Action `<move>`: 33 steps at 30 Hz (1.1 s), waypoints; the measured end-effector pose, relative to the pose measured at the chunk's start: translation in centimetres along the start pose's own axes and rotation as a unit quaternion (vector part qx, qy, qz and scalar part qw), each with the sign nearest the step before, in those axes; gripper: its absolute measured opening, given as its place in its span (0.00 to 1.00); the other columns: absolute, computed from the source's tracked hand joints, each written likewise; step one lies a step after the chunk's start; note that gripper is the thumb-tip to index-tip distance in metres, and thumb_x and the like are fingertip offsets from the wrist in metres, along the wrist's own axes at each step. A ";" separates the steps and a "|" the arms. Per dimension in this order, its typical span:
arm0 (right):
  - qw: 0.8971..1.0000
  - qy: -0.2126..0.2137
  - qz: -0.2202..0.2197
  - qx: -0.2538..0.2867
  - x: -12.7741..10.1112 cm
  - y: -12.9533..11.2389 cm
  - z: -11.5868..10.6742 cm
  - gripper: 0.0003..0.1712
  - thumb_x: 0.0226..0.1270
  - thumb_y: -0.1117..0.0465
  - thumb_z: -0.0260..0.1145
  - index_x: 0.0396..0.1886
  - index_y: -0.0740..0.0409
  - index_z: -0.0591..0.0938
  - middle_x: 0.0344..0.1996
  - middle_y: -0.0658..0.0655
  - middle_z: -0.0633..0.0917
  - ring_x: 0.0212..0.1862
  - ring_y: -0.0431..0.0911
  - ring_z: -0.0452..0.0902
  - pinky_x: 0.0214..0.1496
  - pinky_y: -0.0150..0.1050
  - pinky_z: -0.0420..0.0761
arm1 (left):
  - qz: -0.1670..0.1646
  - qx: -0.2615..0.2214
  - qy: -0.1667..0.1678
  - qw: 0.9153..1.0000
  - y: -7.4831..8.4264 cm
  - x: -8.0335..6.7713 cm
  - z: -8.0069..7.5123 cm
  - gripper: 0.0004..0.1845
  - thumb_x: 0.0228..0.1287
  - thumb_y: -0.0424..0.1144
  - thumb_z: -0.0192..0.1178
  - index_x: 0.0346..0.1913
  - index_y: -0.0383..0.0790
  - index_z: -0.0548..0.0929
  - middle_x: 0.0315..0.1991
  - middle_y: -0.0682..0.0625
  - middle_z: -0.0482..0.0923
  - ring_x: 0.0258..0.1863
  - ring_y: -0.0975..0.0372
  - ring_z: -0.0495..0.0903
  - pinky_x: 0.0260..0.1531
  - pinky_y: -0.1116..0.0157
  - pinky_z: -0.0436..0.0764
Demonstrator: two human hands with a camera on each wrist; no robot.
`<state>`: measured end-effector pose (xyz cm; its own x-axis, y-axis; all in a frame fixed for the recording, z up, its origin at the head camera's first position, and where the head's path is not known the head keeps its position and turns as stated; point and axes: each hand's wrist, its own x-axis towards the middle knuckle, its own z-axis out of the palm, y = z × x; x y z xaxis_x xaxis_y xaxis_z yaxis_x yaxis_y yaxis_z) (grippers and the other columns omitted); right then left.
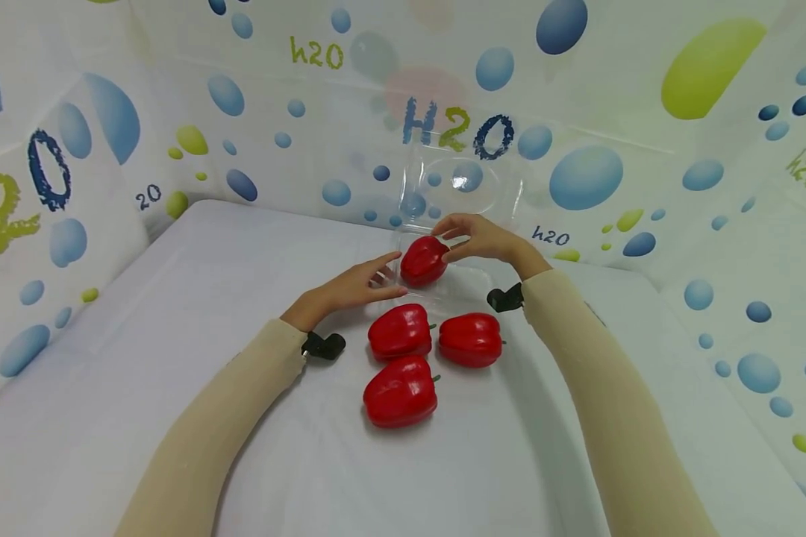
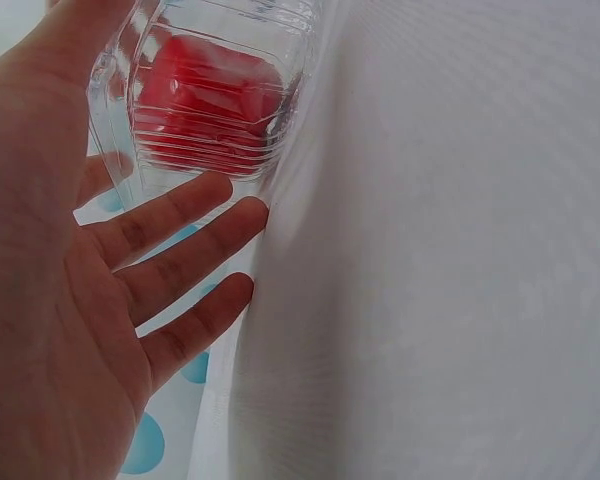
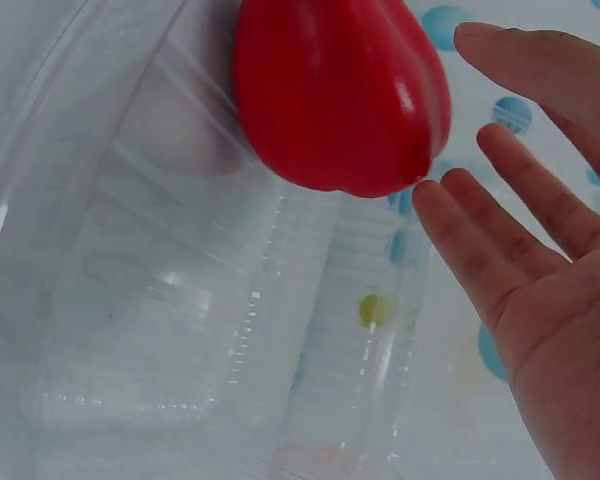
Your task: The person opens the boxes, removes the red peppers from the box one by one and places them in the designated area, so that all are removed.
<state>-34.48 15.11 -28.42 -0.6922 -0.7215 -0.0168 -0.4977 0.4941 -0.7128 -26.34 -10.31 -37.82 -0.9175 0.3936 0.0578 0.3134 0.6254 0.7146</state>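
Steadying the clear box [image 1: 436, 287] with my flat left hand [image 1: 349, 287], my right hand [image 1: 480, 239], fingers straight, touched the pepper [image 1: 425, 260] inside.

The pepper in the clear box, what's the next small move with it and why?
Probably draw the right hand back: its fingers are straight, and the pepper already sits in the clear box. The left hand lies open at the box's side.

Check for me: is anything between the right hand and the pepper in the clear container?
Nothing visible. The right hand is open beside the pepper, fingertips about touching it, in the open container. The left hand rests against the container's near side.
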 end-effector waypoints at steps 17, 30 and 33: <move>0.992 -0.047 0.005 -0.114 0.6 0.4 1.7 0.44 0.53 0.71 0.73 0.70 0.58 0.67 0.66 0.61 0.69 0.67 0.56 0.64 0.59 0.48 0.79 | 0.005 0.005 0.005 1.000 -0.1 0.2 0.3 0.46 0.63 0.55 0.62 0.78 0.49 0.51 0.64 0.41 0.71 0.62 0.48 0.73 0.56 0.51 0.78; 0.990 -0.048 0.032 -0.131 1.1 -0.5 2.2 0.41 0.51 0.68 0.76 0.65 0.59 0.67 0.63 0.61 0.72 0.65 0.58 0.66 0.57 0.48 0.80 | 0.009 0.000 0.005 1.000 -0.1 -0.1 0.0 0.45 0.64 0.55 0.61 0.78 0.48 0.51 0.64 0.40 0.71 0.61 0.48 0.73 0.56 0.50 0.78; 0.990 -0.049 0.036 -0.128 0.9 -0.6 2.1 0.41 0.50 0.69 0.77 0.64 0.59 0.68 0.62 0.60 0.72 0.66 0.56 0.66 0.57 0.47 0.81 | 0.008 0.002 0.002 1.000 -0.1 0.0 0.0 0.45 0.64 0.55 0.61 0.78 0.49 0.51 0.64 0.40 0.71 0.61 0.48 0.73 0.57 0.50 0.78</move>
<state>-33.75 13.11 -29.50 -0.6828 -0.7176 -0.1374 -0.5746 0.6435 -0.5057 -26.35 -10.32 -37.88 -0.9134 0.4005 0.0730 0.3294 0.6216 0.7107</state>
